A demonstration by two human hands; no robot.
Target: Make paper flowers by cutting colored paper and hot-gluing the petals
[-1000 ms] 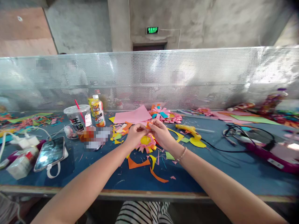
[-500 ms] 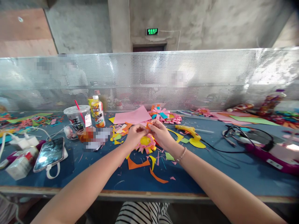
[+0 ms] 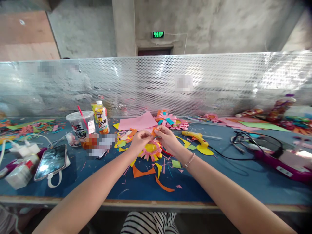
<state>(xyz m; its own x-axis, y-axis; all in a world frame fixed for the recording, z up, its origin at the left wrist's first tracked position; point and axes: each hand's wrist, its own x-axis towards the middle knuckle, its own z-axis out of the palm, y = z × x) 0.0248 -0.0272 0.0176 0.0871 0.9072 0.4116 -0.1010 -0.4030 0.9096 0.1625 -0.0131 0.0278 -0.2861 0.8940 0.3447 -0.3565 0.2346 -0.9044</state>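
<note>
My left hand [image 3: 139,139] and my right hand [image 3: 168,139] meet over the blue table [image 3: 219,175], both pinching a small orange paper piece [image 3: 154,131] between the fingertips. Just below them lies a pink and yellow paper flower [image 3: 151,150]. A yellow glue gun [image 3: 196,137] rests to the right of my right hand. Orange and yellow paper scraps [image 3: 143,172] lie in front of the flower.
A pink paper sheet [image 3: 137,123] and finished paper flowers [image 3: 170,120] lie behind my hands. At left stand a plastic cup with a red straw [image 3: 80,125], a drink bottle [image 3: 101,117] and a phone [image 3: 51,157]. Black cables [image 3: 255,141] lie at right. A perforated metal screen [image 3: 156,84] backs the table.
My hands have stayed together on the orange piece with small finger shifts. The view has drifted down slightly.
</note>
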